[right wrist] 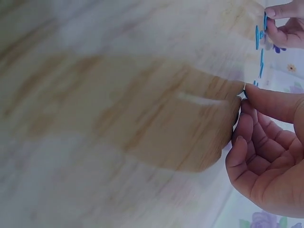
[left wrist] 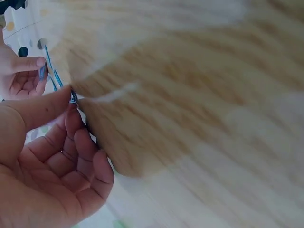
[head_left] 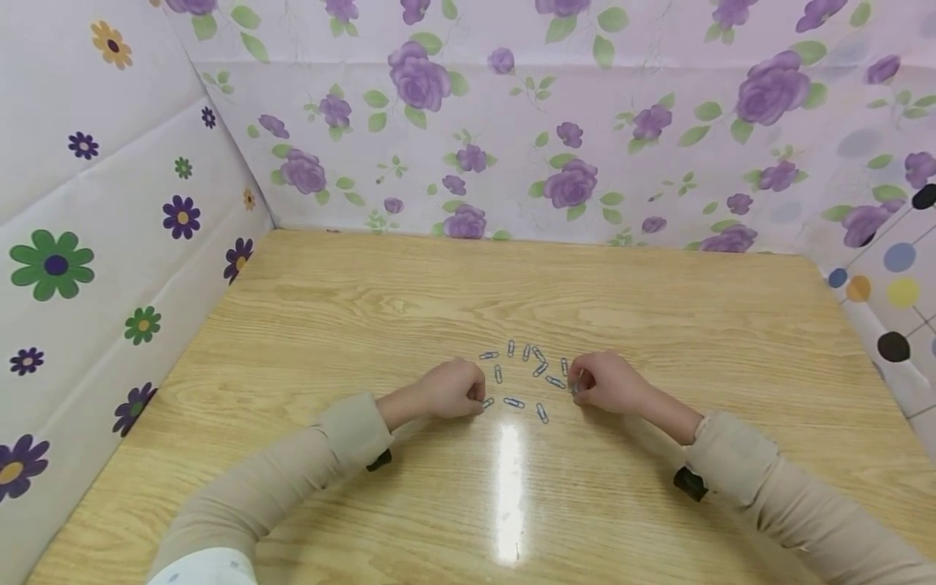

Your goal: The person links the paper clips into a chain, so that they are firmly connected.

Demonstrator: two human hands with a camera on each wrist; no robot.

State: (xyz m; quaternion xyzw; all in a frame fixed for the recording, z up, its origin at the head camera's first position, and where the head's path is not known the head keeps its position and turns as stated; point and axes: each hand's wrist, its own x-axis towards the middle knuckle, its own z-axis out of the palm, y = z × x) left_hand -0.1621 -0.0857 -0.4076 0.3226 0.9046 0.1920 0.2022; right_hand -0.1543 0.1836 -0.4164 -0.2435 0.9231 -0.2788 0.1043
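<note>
Several blue paper clips lie scattered on the wooden table between my hands, among them a slanted clip [head_left: 542, 413] at the near side and a flat one [head_left: 514, 402] in front. At the left of the group, my left hand [head_left: 453, 388] pinches a paper clip [left wrist: 73, 97] between thumb and forefinger, low at the tabletop. On the opposite side my right hand [head_left: 613, 385] pinches another paper clip [right wrist: 245, 91] by thumb and forefinger, mostly covered by the fingertips. An upright clip [head_left: 564, 366] lies just beside the right fingers. The other fingers of both hands curl loosely.
The wooden table [head_left: 351, 309] reaches back to a wall covering [head_left: 504, 146] with purple flowers. A second patterned sheet [head_left: 95, 211] runs along the left side. A bright light reflection [head_left: 509, 496] lies on the near tabletop.
</note>
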